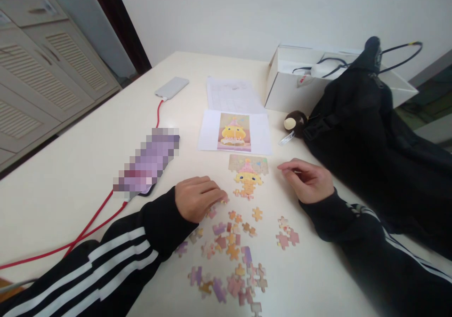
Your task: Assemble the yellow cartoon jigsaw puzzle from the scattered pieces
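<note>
A partly joined jigsaw [248, 173] showing a yellow duck in a pink hat lies on the white table [88, 166]. Several loose pieces [231, 251] are scattered in front of it. My left hand [197, 197] rests palm down beside the jigsaw's lower left, fingers together, fingertips touching a loose piece. My right hand [307, 180] lies to the jigsaw's right, fingers curled inward, thumb and forefinger close together; what they hold, if anything, is hidden. A printed reference picture [234, 131] of the duck lies just beyond the jigsaw.
A phone [146, 164] with red cables [88, 227] lies at left, a power bank [172, 87] further back. A printed sheet [231, 95], an open white box [282, 82], a black bag [367, 133] and a small brown plush [294, 122] occupy the right. Cabinets stand at far left.
</note>
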Demonstrator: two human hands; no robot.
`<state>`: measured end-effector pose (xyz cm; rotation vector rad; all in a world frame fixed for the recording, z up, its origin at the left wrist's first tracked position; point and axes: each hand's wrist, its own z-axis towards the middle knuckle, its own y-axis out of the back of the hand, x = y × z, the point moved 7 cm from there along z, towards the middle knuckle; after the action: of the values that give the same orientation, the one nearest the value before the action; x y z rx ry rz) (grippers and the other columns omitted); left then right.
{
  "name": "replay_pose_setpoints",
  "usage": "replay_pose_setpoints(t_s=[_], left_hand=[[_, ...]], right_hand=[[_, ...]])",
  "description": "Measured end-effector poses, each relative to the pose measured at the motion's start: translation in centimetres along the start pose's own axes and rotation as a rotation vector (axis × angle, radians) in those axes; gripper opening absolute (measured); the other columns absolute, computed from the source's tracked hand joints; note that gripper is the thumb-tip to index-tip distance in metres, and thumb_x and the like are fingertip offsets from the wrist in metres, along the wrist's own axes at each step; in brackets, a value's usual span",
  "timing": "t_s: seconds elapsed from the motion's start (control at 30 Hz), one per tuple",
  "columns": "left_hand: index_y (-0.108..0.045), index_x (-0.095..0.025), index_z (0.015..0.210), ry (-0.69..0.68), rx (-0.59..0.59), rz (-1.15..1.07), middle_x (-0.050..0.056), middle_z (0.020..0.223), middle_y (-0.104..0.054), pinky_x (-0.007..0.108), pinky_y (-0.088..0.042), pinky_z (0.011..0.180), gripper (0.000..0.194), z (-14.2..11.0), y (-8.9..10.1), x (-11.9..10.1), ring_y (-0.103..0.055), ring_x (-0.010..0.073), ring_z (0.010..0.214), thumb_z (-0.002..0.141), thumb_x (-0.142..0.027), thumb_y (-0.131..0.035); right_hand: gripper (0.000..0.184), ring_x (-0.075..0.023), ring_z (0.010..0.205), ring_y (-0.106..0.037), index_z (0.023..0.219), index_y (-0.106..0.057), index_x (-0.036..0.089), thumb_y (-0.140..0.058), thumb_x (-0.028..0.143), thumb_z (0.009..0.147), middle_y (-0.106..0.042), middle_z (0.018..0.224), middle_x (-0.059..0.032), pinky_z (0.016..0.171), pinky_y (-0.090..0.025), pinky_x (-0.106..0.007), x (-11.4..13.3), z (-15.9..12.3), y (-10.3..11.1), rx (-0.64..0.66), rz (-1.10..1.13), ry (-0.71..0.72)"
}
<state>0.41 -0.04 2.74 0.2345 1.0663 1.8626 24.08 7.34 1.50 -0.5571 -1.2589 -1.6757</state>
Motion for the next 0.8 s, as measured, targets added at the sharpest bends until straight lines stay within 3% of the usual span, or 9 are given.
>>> replay_pose_setpoints(t_s=[0.2, 0.47, 0.7, 0.8], left_hand=[[-0.061, -0.018, 0.087, 0.013, -0.041, 0.014, -0.002, 0.076, -0.063, 0.024, -0.042, 0.063, 0.013, -0.1, 0.2, 0.1, -0.055, 0.0118, 0.068, 0.093, -0.021, -0.05], [-0.061, -0.018, 0.094, -0.022, 0.044, -0.03, -0.001, 0.082, -0.064, 0.023, -0.043, 0.064, 0.009, 0.1, 0.2, -0.1, -0.056, 0.0118, 0.072, 0.089, -0.013, -0.054], [-0.061, -0.017, 0.086, 0.03, -0.05, 0.001, -0.001, 0.077, -0.063, 0.025, -0.041, 0.063, 0.014, -0.2, -0.1, 0.0, -0.053, 0.0123, 0.069, 0.092, -0.016, -0.048], [-0.062, -0.017, 0.088, 0.031, 0.023, 0.012, 0.0, 0.079, -0.062, 0.025, -0.04, 0.062, 0.015, -0.2, -0.3, 0.0, -0.053, 0.0124, 0.07, 0.089, -0.013, -0.048]], right_hand=[[0.014, -0.0137, 0.054, -0.053, 0.08, -0.069, 0.021, -0.056, 0.026, 0.083, -0.061, 0.068, -0.0025, 0.045, -0.039, -0.025, 0.0, 0.0, -0.1, 0.024, -0.01, -0.002], [0.014, -0.014, 0.054, -0.052, 0.079, -0.069, 0.022, -0.056, 0.027, 0.082, -0.062, 0.068, -0.0034, 0.044, -0.04, -0.026, 0.1, 0.1, -0.1, 0.03, -0.027, -0.008], [0.016, -0.0124, 0.051, -0.053, 0.077, -0.067, 0.017, -0.054, 0.025, 0.081, -0.062, 0.064, -0.0031, 0.043, -0.04, -0.024, 0.7, 0.5, -0.3, 0.091, -0.079, 0.015], [0.016, -0.0103, 0.046, -0.048, 0.077, -0.067, 0.017, -0.053, 0.022, 0.082, -0.061, 0.063, -0.0021, 0.042, -0.039, -0.024, 1.3, 0.5, -0.2, 0.09, -0.12, 0.059]])
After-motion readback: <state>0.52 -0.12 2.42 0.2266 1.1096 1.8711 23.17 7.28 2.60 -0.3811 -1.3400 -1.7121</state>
